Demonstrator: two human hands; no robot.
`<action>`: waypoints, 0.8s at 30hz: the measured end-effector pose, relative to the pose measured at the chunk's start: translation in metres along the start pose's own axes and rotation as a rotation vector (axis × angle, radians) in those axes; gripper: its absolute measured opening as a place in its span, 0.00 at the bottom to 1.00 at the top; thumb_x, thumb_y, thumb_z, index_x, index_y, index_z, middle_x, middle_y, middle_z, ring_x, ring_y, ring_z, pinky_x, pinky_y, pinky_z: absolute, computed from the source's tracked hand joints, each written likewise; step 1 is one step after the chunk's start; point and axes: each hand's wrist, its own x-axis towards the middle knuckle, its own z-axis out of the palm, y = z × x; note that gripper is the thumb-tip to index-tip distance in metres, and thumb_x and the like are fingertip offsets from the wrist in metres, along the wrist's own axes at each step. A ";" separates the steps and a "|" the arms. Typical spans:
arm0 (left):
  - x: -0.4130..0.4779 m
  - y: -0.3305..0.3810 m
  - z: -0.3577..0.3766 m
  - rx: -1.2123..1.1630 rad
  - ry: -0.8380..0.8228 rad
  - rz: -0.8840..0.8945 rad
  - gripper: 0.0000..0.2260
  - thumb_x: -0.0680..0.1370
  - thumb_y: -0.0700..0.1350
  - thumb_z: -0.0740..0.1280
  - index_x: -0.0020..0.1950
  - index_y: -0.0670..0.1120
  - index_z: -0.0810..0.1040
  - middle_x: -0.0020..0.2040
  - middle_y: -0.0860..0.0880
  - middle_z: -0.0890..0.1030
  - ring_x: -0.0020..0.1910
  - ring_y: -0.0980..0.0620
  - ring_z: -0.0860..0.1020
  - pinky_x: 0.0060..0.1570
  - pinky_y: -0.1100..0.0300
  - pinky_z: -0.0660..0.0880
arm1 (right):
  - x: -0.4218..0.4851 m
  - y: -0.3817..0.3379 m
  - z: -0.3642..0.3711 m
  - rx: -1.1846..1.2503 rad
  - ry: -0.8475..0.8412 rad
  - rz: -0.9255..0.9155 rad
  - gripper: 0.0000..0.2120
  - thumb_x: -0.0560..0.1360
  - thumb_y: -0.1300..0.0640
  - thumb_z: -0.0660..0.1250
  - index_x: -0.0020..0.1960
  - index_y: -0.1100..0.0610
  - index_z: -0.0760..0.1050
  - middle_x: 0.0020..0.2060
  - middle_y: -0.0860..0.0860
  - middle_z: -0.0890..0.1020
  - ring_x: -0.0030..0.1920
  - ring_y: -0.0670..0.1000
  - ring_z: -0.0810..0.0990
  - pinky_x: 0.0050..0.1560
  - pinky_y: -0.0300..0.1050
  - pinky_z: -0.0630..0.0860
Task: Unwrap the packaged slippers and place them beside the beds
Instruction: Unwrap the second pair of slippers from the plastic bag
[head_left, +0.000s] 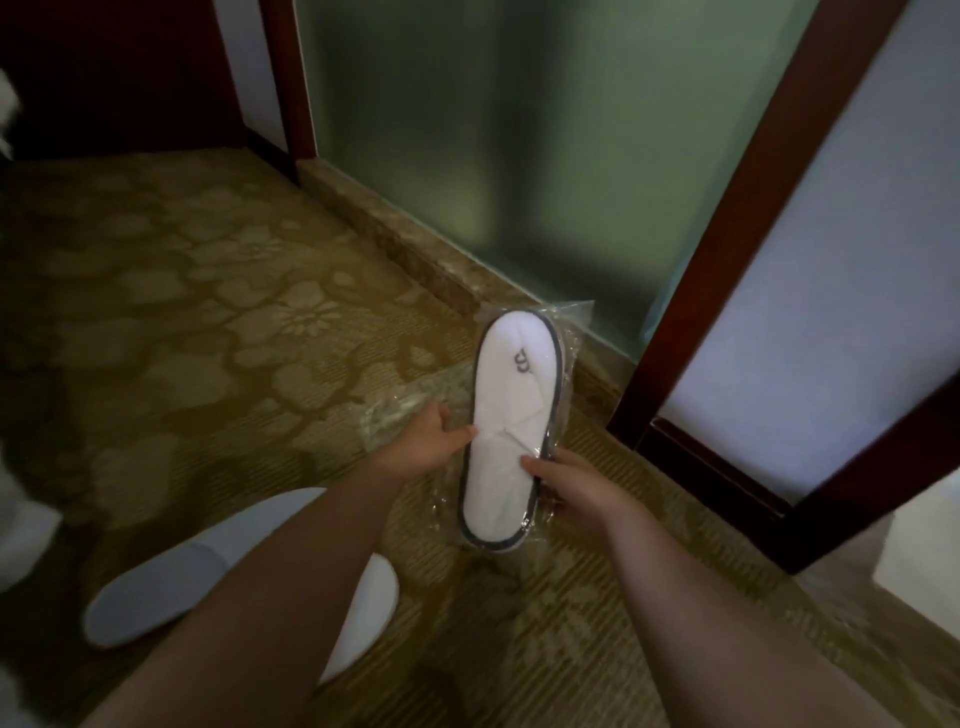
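A flat white slipper pack (511, 415) with dark grey edging and a small logo is held above the carpet, toe pointing away from me. Clear plastic wrap (566, 322) still surrounds it and sticks out at the far end and the sides. My left hand (423, 441) pinches the pack's left edge at mid-length. On the right edge, a little nearer to me, my right hand (576, 491) grips it. Two unwrapped white slippers lie on the carpet below my left arm, one (171, 566) at the left, the other (363, 618) partly hidden by my forearm.
Patterned gold-brown carpet (218, 322) covers the floor. A frosted glass panel (493, 130) on a stone sill stands ahead. A dark wooden door frame (737, 249) rises at the right. White fabric (21, 519) shows at the left edge.
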 end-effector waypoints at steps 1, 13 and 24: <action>-0.003 0.002 -0.006 -0.055 0.022 -0.017 0.31 0.75 0.52 0.67 0.72 0.41 0.60 0.67 0.43 0.71 0.64 0.44 0.73 0.55 0.55 0.74 | -0.003 -0.006 0.005 -0.031 -0.028 -0.008 0.12 0.75 0.59 0.66 0.58 0.55 0.76 0.45 0.51 0.83 0.43 0.49 0.81 0.30 0.35 0.75; -0.048 0.007 -0.099 -0.724 0.145 -0.013 0.38 0.61 0.59 0.76 0.68 0.46 0.72 0.61 0.45 0.80 0.57 0.44 0.79 0.57 0.46 0.77 | -0.039 -0.064 0.083 -0.451 -0.259 -0.131 0.20 0.73 0.52 0.68 0.64 0.54 0.73 0.58 0.53 0.81 0.55 0.53 0.80 0.61 0.53 0.75; -0.068 0.001 -0.131 -0.824 0.371 -0.072 0.20 0.69 0.51 0.74 0.55 0.44 0.76 0.53 0.42 0.81 0.49 0.43 0.80 0.53 0.47 0.78 | -0.070 -0.094 0.079 -0.579 -0.135 -0.379 0.28 0.72 0.46 0.68 0.70 0.47 0.65 0.63 0.48 0.75 0.56 0.50 0.77 0.53 0.44 0.72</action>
